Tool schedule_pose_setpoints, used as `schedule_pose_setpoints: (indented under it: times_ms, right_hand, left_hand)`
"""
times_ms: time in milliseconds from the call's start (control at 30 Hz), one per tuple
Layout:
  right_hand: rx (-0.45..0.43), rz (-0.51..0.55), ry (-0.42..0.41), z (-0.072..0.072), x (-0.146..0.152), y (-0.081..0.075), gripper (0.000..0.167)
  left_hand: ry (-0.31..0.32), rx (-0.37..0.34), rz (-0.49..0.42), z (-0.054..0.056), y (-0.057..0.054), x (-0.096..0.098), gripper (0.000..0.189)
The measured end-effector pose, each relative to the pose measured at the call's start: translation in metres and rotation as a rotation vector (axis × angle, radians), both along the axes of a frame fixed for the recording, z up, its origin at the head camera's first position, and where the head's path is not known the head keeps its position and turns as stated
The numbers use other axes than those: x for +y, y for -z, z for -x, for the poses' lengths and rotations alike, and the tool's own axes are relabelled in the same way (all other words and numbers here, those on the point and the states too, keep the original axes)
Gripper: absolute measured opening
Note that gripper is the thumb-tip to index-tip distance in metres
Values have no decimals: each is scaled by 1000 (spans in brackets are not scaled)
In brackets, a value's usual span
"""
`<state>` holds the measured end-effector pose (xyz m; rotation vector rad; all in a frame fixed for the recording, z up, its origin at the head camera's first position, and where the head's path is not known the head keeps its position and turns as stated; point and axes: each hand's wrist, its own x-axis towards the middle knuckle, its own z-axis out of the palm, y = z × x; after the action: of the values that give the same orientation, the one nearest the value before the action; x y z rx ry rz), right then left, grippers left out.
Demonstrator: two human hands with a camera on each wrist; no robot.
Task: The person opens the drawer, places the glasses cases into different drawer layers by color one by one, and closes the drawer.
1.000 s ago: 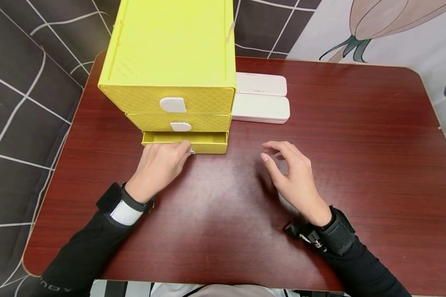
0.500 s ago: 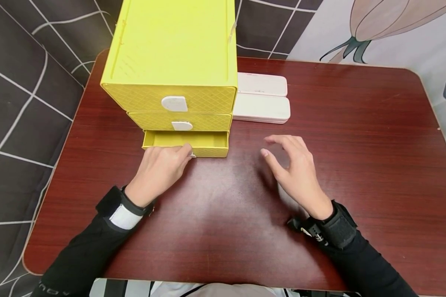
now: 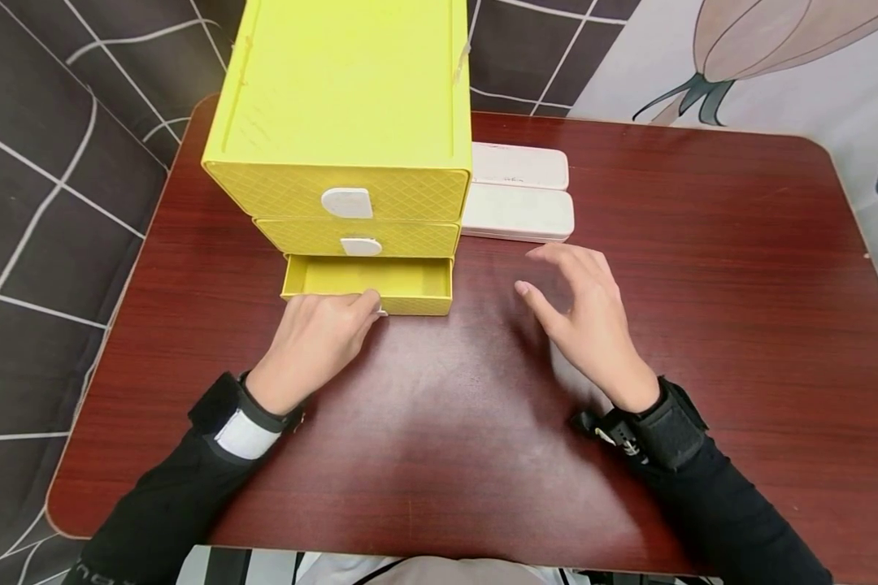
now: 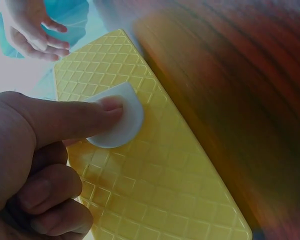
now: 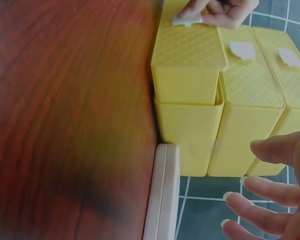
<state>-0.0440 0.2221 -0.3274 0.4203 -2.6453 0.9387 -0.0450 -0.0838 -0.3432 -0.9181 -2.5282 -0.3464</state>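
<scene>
A yellow three-drawer storage box (image 3: pixel 351 89) stands at the table's back left. Its bottom drawer (image 3: pixel 424 306) is pulled part way out, and its yellow floor shows from above. My left hand (image 3: pixel 313 349) pinches that drawer's white tab handle (image 4: pixel 132 120), with the thumb flat on its face in the left wrist view. The other left fingers are curled. To the right, my right hand (image 3: pixel 591 325) hovers over the table with fingers apart and relaxed, holding nothing. Nearest to it lies an opened white case (image 3: pixel 519 213), partly hidden behind the storage box.
The two upper drawers, the top one (image 3: pixel 263 188) and the middle one (image 3: pixel 417 238), are closed. The reddish-brown table (image 3: pixel 439 455) ends at a tiled wall covering (image 3: pixel 36 244) on the left and behind.
My left hand has drawn the bottom drawer farther out toward me. My right hand has moved slightly forward, its fingers spreading wider from the thumb.
</scene>
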Motion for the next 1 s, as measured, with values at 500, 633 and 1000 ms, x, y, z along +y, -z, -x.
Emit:
schedule_pose_setpoints:
  times_ms: [500,633,1000]
  right_hand:
    - [-38,-39,-4,16,5,1,39]
    - [-51,-60,-6,20,5,3,41]
    - [-89,-112,-13,38,9,5,46]
  left_hand:
    - [-23,-28,24,-7,-2,1,31]
    - [-25,-33,24,-8,-3,1,31]
    - [-24,-48,31,-11,-4,1,31]
